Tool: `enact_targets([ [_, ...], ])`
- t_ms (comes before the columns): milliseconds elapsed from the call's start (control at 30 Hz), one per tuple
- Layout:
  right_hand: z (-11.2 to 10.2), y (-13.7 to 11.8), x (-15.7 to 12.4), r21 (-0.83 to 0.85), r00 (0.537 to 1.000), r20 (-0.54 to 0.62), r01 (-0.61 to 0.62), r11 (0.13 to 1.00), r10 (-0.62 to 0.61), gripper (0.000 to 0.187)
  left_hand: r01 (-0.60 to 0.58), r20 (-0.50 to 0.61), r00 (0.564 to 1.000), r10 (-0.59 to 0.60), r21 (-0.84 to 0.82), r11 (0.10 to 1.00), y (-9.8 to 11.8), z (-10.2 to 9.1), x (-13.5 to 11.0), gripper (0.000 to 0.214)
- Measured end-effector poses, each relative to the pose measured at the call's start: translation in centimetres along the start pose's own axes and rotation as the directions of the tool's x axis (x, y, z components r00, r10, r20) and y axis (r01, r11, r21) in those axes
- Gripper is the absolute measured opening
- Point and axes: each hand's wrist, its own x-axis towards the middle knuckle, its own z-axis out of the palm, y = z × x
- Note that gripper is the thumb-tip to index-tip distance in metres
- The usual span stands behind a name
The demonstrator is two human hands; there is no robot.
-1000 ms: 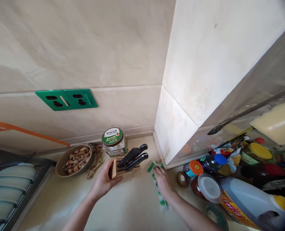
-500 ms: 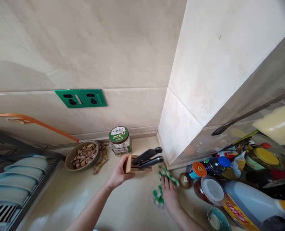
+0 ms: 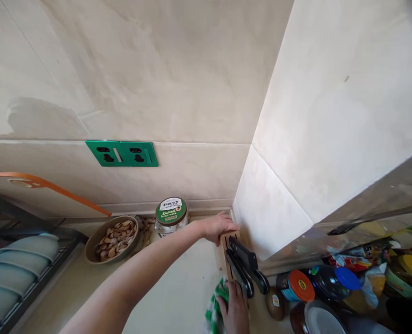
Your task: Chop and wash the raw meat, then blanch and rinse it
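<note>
My left hand (image 3: 217,227) reaches across to the corner by the wall, its fingers closed on the top of a small wooden knife block (image 3: 225,253). Two black-handled knives (image 3: 245,268) stick out of the block toward me. Lower down, my right hand (image 3: 234,308) presses on a green and white cloth (image 3: 215,307) on the beige counter (image 3: 178,297), just in front of the knife handles.
A green-lidded jar (image 3: 171,214), a bowl of nuts (image 3: 112,236) and ginger stand along the back wall. A dish rack with plates (image 3: 14,269) is at the left. Jars and bottles (image 3: 331,287) crowd the right. A green socket plate (image 3: 122,153) is on the wall.
My left hand has carried the knife block right into the corner and turned it, so the handles now point toward me. My right hand and the cloth have slid nearer.
</note>
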Motion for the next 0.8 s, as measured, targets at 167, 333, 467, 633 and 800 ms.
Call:
enact_targets([
  [167, 0.6, -2.7, 4.4, -0.017, 0.998, 0.012, -0.055, 0.998, 0.055, 0.038, -0.015, -0.03, 0.999, 0.018, 0.118, 0.993, -1.7, -1.2, 2.0, 0.079],
  [333, 2.1, -3.6, 7.7, -0.038, 0.997, -0.043, -0.071, 0.997, 0.069, 0.041, -0.002, -0.035, 0.999, 0.008, 0.194, 0.981, -2.6, -2.4, 4.2, 0.076],
  [467, 2.7, -3.3, 8.8, -0.063, 0.998, -0.052, -0.043, 0.997, 0.039, 0.038, 0.192, -0.202, 0.967, -0.158, 0.16, 0.968, -2.8, -1.6, 2.3, 0.063],
  [633, 2.4, -4.6, 5.1, 0.03, 0.99, 0.034, 0.135, 0.99, -0.136, 0.028, 0.535, -0.605, 0.693, -0.392, 0.067, 0.842, -2.2, -1.6, -8.2, 0.062],
  [800, 2.5, -9.3, 1.2, 0.206, 0.879, 0.272, 0.343, 0.916, -0.391, 0.035, 0.782, -0.385, 0.592, -0.708, 0.06, 0.621, -2.8, -3.8, -14.7, 0.099],
])
